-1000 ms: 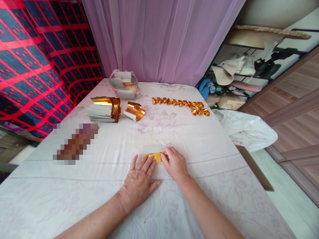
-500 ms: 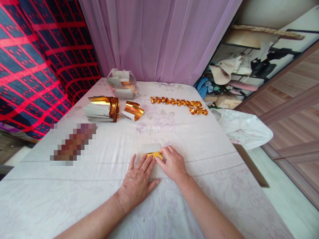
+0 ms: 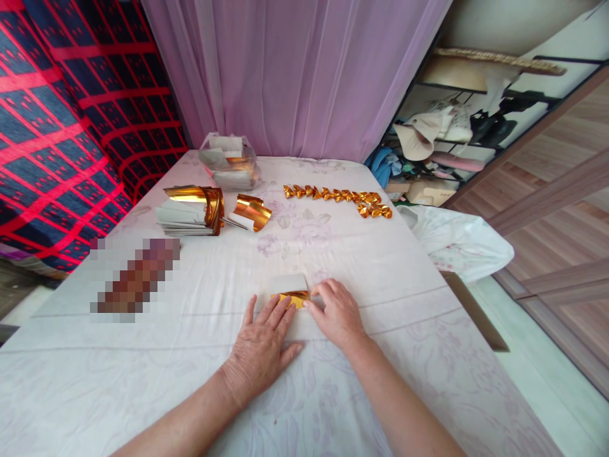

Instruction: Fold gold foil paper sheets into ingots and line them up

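Beneath the outspread left fingers lies the folded gold-foil paper on the desk, with a pale flap just beyond the fingertips. From my end, the left hand looks flat and wide, resting over the piece. The right fingers are narrow at its right end, thumb and forefinger slightly apart; I cannot tell whether they pinch the edge. I judge the paper very light and thin, springy along its creases, with a slick foil side that would wrinkle or tear easily. I would take it softly by the end next to the right fingers, bearing lightly on the fold.
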The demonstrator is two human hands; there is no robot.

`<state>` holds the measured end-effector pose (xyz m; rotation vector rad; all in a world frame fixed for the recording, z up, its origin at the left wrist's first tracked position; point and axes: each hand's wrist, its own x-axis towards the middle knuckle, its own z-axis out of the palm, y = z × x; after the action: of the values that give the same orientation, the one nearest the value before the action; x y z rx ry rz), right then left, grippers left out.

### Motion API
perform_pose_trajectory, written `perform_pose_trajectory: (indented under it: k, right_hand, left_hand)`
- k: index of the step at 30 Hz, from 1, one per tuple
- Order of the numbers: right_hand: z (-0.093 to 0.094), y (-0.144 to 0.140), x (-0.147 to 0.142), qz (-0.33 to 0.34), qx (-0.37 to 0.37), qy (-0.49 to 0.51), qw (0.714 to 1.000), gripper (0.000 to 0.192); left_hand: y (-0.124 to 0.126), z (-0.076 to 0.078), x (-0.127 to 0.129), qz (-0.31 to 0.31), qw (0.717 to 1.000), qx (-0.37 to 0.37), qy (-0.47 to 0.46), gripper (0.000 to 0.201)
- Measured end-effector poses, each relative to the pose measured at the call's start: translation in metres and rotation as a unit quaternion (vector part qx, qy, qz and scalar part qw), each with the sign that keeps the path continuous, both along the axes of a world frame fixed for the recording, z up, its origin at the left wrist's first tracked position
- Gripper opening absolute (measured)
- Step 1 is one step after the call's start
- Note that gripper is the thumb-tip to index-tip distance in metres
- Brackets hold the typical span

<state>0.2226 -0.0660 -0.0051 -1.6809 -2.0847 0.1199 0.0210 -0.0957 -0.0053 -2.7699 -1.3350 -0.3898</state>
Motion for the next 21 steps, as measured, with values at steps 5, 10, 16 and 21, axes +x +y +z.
perform_pose_trajectory:
  k: [5,10,16,21]
  right_hand:
    - [0.0018,-0.0009,-0.0030,0.043,0.026,0.025,0.998,0.003]
    - [0.0051,-0.0041,-0.0079,0.089,0.042,-0.027,0.995,0.022]
    - [0.0046,-0.0057,-0.0086,0.073,0.022,-0.088,0.993,0.028]
    - [0.0041,-0.0070,-0.0091,0.064,0.031,-0.100,0.992,0.027]
  left_hand:
    - [-0.0005,0.0004,0.0012,0.017,1.000,-0.006,-0.010,0.059]
    - [-0.0006,-0.0001,0.0008,0.016,1.000,0.006,-0.005,0.060]
    - [-0.0006,-0.0007,0.0004,0.018,1.000,0.010,-0.008,0.060]
    - [-0.0002,-0.0015,-0.0017,0.012,1.000,0.009,-0.014,0.059]
